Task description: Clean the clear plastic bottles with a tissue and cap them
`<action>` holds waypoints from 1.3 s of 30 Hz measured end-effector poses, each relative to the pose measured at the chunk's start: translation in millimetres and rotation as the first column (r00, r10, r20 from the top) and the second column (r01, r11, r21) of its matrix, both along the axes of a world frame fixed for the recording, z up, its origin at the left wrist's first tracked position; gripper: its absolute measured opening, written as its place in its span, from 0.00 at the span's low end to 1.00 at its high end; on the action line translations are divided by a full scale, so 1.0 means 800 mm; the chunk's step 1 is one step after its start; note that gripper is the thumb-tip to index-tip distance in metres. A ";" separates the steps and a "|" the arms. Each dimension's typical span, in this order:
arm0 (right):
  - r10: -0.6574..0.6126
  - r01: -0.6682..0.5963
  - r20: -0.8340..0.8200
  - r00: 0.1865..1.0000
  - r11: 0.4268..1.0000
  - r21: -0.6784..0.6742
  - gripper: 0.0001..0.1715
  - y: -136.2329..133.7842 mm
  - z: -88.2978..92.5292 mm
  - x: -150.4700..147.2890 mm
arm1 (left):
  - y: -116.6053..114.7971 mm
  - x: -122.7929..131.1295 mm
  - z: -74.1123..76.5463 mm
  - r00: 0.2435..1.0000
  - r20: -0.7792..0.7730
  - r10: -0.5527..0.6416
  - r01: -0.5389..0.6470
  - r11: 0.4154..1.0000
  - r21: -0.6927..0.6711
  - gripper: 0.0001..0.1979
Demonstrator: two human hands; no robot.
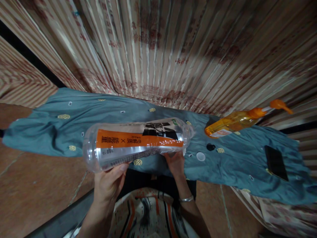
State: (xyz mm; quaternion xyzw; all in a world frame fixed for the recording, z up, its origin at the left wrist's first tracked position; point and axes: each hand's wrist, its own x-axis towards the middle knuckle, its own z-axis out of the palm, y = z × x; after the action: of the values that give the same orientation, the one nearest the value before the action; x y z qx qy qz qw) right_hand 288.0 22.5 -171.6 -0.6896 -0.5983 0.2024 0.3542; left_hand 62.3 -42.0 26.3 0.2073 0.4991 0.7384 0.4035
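A large clear plastic bottle (138,140) lies on its side in the air above the cloth, its narrow neck pointing right. An orange, silver and black label wraps its middle. My left hand (109,181) grips the wide bottom end from below, thumb against the side and the other fingers largely hidden. Beneath the neck end, my right hand (176,163) holds the bottle near the label's edge; its fingertips are hidden behind it. A small whitish ragged edge shows beside that hand. Right of the neck, a pump bottle (230,124) of amber liquid with an orange pump appears tilted.
A blue-green cloth with yellow patterns (44,132) covers the narrow table. On it are a pale round disc (200,156), a small black round piece (211,146) and a black phone-like slab (276,162). A pleated curtain (160,59) hangs behind.
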 end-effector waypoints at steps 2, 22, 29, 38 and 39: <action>-0.001 0.001 -0.002 1.000 1.000 0.000 0.31 0.000 0.001 0.000 | -0.001 -0.001 -0.003 1.000 0.001 0.010 -0.010 1.000 0.004 0.27; -0.018 0.018 -0.004 1.000 1.000 0.017 0.30 0.001 -0.001 -0.003 | -0.008 -0.009 -0.012 0.999 0.026 -0.032 0.032 0.999 0.025 0.26; -0.018 0.018 0.004 1.000 1.000 -0.006 0.28 0.001 -0.002 -0.001 | -0.010 -0.011 -0.017 0.998 -0.009 -0.069 0.069 0.997 0.036 0.24; -0.021 0.021 0.001 1.000 1.000 -0.001 0.32 0.001 0.000 -0.001 | -0.004 -0.005 -0.008 1.000 0.013 -0.016 0.015 0.998 0.060 0.25; -0.019 0.019 0.008 1.000 1.000 0.003 0.32 0.001 0.000 -0.001 | -0.002 -0.004 -0.007 1.000 0.014 -0.013 0.012 0.998 0.069 0.25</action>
State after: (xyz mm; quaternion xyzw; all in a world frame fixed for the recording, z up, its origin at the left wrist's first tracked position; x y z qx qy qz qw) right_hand 287.0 23.5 -171.8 -0.6957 -0.5932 0.1954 0.3548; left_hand 59.1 -44.0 20.9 0.2186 0.4693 0.7541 0.4042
